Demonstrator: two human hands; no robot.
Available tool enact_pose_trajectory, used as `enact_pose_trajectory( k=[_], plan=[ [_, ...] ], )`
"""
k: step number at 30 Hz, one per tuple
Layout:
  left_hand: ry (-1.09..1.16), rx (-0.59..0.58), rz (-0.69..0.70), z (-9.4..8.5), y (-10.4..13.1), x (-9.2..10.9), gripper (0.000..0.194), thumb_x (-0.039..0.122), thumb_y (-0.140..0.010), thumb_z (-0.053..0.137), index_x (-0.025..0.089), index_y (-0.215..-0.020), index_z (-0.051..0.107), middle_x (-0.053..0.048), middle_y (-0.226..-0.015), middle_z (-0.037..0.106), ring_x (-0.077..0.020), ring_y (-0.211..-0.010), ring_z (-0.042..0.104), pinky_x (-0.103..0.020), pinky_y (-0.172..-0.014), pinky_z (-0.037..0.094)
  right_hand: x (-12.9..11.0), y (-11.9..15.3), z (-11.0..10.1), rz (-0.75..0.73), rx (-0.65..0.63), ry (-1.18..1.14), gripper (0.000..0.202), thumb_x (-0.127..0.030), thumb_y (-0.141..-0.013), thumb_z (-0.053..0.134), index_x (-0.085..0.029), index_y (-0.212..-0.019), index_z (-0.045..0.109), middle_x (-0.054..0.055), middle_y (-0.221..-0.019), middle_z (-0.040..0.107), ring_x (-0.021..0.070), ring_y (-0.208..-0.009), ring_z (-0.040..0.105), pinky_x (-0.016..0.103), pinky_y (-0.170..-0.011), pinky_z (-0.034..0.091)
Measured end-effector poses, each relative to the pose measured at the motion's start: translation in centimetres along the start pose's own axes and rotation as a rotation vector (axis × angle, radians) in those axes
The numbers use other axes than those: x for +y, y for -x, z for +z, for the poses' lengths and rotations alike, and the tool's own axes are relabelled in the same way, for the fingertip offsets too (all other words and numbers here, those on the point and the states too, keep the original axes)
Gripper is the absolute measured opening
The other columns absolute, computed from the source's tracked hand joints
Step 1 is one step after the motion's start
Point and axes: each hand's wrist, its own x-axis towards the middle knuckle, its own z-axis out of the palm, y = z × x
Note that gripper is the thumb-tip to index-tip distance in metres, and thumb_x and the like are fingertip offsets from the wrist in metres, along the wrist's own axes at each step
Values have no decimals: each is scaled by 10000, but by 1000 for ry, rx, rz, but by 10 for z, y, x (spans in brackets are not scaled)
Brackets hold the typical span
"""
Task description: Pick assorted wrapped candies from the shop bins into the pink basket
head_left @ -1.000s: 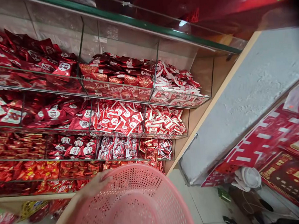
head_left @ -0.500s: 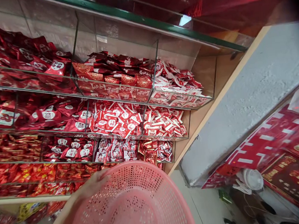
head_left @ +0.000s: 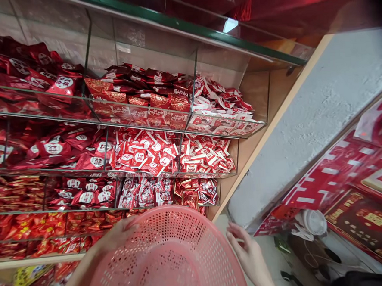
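Note:
A pink plastic basket (head_left: 173, 269) with a perforated wall fills the bottom centre; nothing shows inside it. My left hand (head_left: 120, 233) is closed on its upper left rim. At the basket's right side is my right hand (head_left: 244, 245), its fingers apart and slightly curled, holding nothing. Beyond the basket stand glass shelf compartments full of small packets: red and white ones (head_left: 143, 152), dark red ones (head_left: 93, 192), gold-printed red ones (head_left: 159, 101), and more red and white packets (head_left: 220, 100) at the upper right.
A wooden side panel (head_left: 272, 99) edges the shelves, beside a grey wall (head_left: 309, 118). On the right are red boxes (head_left: 364, 218), a white round container (head_left: 314, 221) and cables. Bagged goods (head_left: 31, 275) lie below the lowest shelf at the left.
My right hand has come into view at the basket's right side. The shelves have shifted slightly left in view, while the basket stays at the bottom centre in my left hand.

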Motion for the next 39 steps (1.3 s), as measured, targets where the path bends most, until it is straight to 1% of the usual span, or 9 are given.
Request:
enact_pose_trajectory(
  k=[4,7,11,15,22,27,31,35,39],
  plan=[
    [7,-66,57,-5,-4,-7,522,512,-719,491,173,-1113,540,-34,-1075,594,-209,-1009,515,-278,-886,389,-27,-52,40,-233,-70,151,298,-383,-735,489,-145,-887,585,76,-826,649,157,-721,576,232,-656,412],
    [-21,-63,36,-7,-5,-7,533,503,-724,482,163,-1133,516,-31,-1077,591,-213,-1027,502,-281,-896,377,-29,-81,69,-192,-39,313,253,-388,-721,482,-162,-754,589,45,-672,628,145,-615,546,225,-581,374],
    [-74,-56,27,-10,-6,-5,501,476,-727,485,152,-1106,529,-32,-1025,610,-214,-974,524,-269,-852,400,-20,-103,91,-85,5,468,331,-452,-710,461,-188,-533,554,32,-532,564,130,-525,494,224,-489,283],
    [-77,-75,16,-12,-8,-10,505,463,-734,479,125,-1108,518,-44,-1007,612,-210,-936,537,-252,-792,426,-7,-110,104,-54,-7,441,338,-433,-655,519,-194,-417,492,3,-411,481,110,-427,416,229,-443,236],
    [-83,-41,-4,-9,-8,-14,509,495,-713,481,154,-1087,540,-34,-1017,608,-213,-968,516,-236,-800,413,11,-113,114,-98,-27,262,353,-448,-676,461,-182,-446,496,-31,-396,447,99,-413,385,216,-439,268],
    [-26,-79,-14,-3,-5,-12,554,523,-713,473,145,-1116,514,-40,-988,614,-197,-902,545,-249,-775,426,3,-113,126,-154,-45,139,324,-423,-689,451,-179,-478,481,-41,-433,456,91,-436,381,205,-468,300],
    [-40,-60,-14,-3,-7,-19,571,530,-704,483,138,-1117,513,-39,-990,613,-199,-912,547,-251,-788,425,-2,-111,135,-172,-49,60,311,-414,-677,477,-181,-470,473,-37,-438,473,96,-437,398,210,-471,310],
    [-61,-53,8,-3,-9,-26,531,501,-721,472,144,-1112,522,-41,-1041,599,-207,-976,521,-256,-823,411,-7,-113,141,-184,-18,-26,317,-426,-700,455,-182,-500,481,-35,-458,489,100,-450,412,213,-484,329],
    [-78,-7,-21,5,-8,-20,534,498,-700,491,148,-1101,537,-41,-1056,601,-212,-1004,506,-265,-846,401,-15,-119,151,-200,36,-89,311,-425,-716,445,-182,-528,488,-33,-475,496,102,-464,417,216,-495,332]
  ],
)
